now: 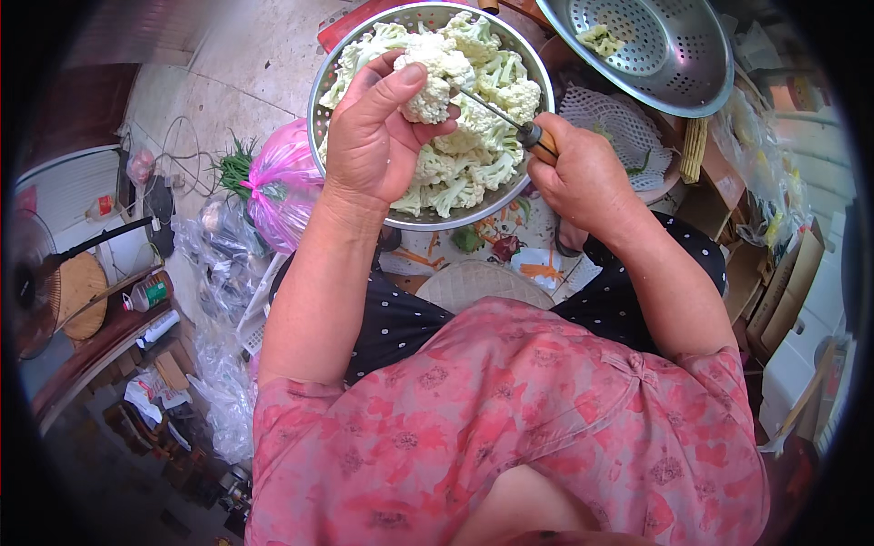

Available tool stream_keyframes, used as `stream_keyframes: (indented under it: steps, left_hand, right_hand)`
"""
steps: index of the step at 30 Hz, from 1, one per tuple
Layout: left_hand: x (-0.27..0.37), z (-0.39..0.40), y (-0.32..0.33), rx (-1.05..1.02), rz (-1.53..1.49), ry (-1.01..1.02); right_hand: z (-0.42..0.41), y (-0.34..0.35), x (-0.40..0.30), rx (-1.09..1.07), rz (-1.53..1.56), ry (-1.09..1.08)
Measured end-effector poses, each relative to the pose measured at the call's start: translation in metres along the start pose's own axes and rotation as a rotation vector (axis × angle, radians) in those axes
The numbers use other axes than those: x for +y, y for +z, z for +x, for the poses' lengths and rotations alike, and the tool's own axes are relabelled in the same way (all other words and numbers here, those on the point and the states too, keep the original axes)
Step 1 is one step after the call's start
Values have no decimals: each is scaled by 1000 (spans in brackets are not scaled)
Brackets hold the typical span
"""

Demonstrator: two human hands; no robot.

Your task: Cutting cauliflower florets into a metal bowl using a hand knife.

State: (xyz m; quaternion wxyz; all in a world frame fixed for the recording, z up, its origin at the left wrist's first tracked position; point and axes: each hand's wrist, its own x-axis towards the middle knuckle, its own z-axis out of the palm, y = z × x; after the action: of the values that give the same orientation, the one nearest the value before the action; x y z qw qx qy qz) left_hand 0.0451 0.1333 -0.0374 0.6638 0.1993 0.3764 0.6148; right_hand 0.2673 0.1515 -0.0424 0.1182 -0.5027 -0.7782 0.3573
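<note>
My left hand (pixel 382 130) holds a cauliflower floret (pixel 437 78) between thumb and fingers over a perforated metal colander (pixel 471 217). In my right hand (pixel 580 164) is the wooden handle of a knife (pixel 543 142); its thin blade points up and left, and its tip reaches the floret. Cut cauliflower pieces (pixel 454 184) fill the colander below both hands. A second metal colander (pixel 689 68) is at the upper right with a small cauliflower scrap (pixel 599 41) in it.
Left of the full colander lies a pink plastic bag (pixel 283 198) with green stalks (pixel 235 164) beside it. Vegetable scraps and orange peelings (pixel 416 259) litter the floor between my feet. Cardboard (pixel 785 293) stands at the right, and a fan (pixel 34 280) at the far left.
</note>
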Motion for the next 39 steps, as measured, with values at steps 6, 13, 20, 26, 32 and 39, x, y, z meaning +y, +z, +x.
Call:
stream_keyframes:
  steps: [6, 13, 20, 26, 32, 39]
  left_hand:
    - [-1, -2, 3, 81, 138, 79]
    - [3, 2, -1, 213, 100, 37]
    - [9, 5, -14, 274, 38, 24]
    - [32, 6, -23, 138, 28, 68]
    - [4, -4, 1, -70, 42, -168]
    - [6, -5, 12, -163, 256, -193]
  right_hand:
    - [2, -1, 1, -40, -62, 19]
    - [-1, -4, 3, -66, -169, 37]
    - [-8, -7, 13, -70, -298, 67]
    - [-9, -13, 33, 66, -116, 71]
    - [11, 5, -7, 112, 569, -170]
    - [11, -1, -19, -194, 911, 162]
